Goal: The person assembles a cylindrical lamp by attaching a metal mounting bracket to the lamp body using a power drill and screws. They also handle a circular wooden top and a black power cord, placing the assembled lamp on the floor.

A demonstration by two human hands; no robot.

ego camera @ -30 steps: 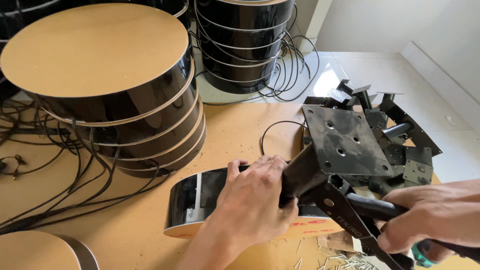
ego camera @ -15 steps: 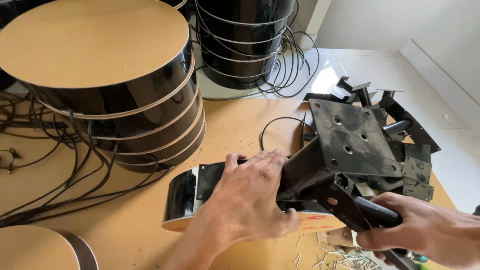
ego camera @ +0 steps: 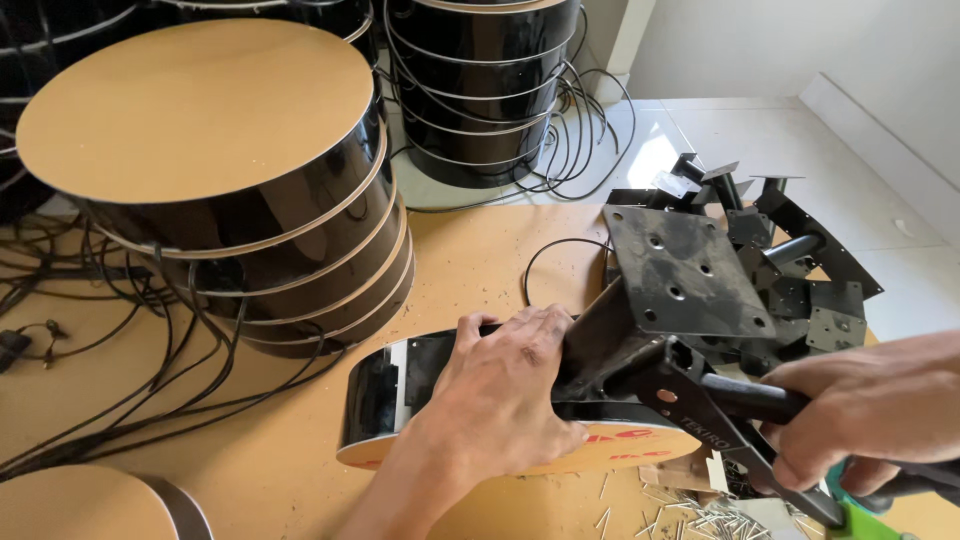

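**Bracket pressed onto a glossy drum**

A matte black metal bracket [ego camera: 680, 275] with a drilled square plate sits on a glossy black, wood-edged drum [ego camera: 400, 395] lying on the plywood table [ego camera: 250, 470]. The left hand [ego camera: 500, 385] presses flat, fingers spread. The right hand [ego camera: 860, 410] grips the riveter [ego camera: 720, 415]. Stacked drums [ego camera: 230, 200] stand behind.

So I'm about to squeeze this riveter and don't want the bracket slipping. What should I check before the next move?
1. Left hand pressing the black drum piece down: ok.
2. Right hand gripping the riveter handles: ok.
3. Riveter nose seated at the bracket's base: cannot tell, hidden behind the bracket.
4. Left fingers away from the tool's head: not ok, close beside it.
5. Loose rivets within reach: ok.
6. Cable free of the work: ok.
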